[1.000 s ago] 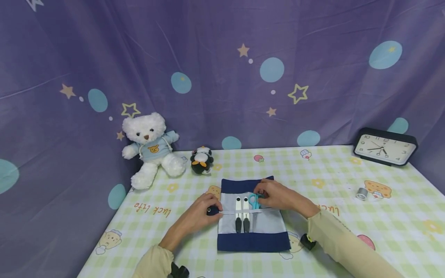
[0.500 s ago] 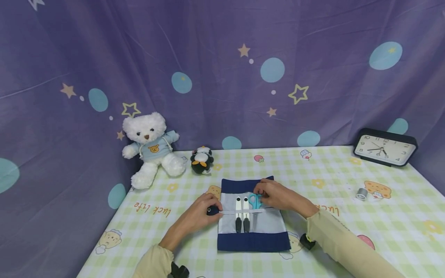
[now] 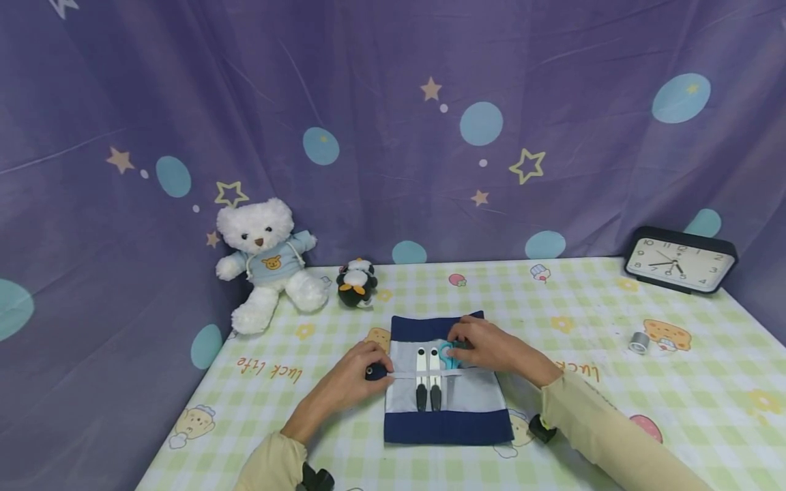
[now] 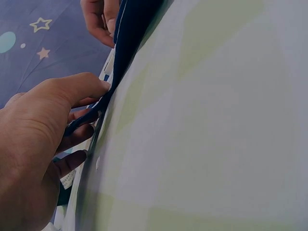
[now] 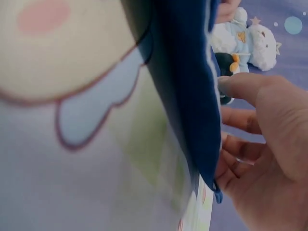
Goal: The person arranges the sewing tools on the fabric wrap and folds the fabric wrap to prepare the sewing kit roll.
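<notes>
A navy-edged grey cloth tool roll (image 3: 448,428) lies unrolled on the table, with a thin elastic band across its middle. Under the band sit two slim white tools (image 3: 428,368) with black ends, side by side. To their right is a pair of teal scissors (image 3: 447,356), handle rings towards the far side. My right hand (image 3: 491,346) pinches the scissors by the handles, its fingers covering one ring. My left hand (image 3: 353,376) holds the roll's left edge beside a navy tab (image 3: 376,372); in the left wrist view the dark cloth (image 4: 102,102) passes between thumb and fingers.
A white teddy bear (image 3: 264,266) and a small penguin plush (image 3: 356,283) sit at the back left. A black-framed clock (image 3: 680,260) stands at the back right. A small silver-grey roll (image 3: 639,342) lies to the right on the checked tablecloth (image 3: 589,423).
The right fingers have shifted slightly at the scissors, and the ring nearer the hand now shows less. The left hand and the tool roll have stayed put.
</notes>
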`<state>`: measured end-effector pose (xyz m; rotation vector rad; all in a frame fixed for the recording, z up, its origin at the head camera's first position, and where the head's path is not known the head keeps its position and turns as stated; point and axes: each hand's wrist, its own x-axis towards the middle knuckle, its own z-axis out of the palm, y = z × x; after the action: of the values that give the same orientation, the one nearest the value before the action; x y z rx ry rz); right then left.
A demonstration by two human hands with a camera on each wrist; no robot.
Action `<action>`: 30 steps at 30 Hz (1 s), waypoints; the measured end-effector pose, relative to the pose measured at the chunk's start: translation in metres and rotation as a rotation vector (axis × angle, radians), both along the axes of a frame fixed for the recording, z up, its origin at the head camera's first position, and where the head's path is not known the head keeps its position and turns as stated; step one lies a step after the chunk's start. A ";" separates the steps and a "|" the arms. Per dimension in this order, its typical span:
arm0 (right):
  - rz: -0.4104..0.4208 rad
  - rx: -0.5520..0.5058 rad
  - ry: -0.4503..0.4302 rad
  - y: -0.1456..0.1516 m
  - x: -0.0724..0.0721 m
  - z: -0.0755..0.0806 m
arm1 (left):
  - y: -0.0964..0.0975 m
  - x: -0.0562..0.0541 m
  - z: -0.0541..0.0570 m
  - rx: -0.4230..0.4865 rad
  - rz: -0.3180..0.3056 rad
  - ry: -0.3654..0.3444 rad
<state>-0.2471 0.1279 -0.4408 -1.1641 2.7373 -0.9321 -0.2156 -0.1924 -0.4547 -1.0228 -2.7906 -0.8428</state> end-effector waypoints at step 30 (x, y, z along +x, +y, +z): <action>-0.145 0.095 -0.086 -0.012 0.010 0.004 | 0.000 0.000 0.000 -0.001 0.002 -0.003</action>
<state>-0.2369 0.1156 -0.4368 -0.8993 2.7921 -0.8331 -0.2158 -0.1921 -0.4549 -1.0201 -2.7938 -0.8434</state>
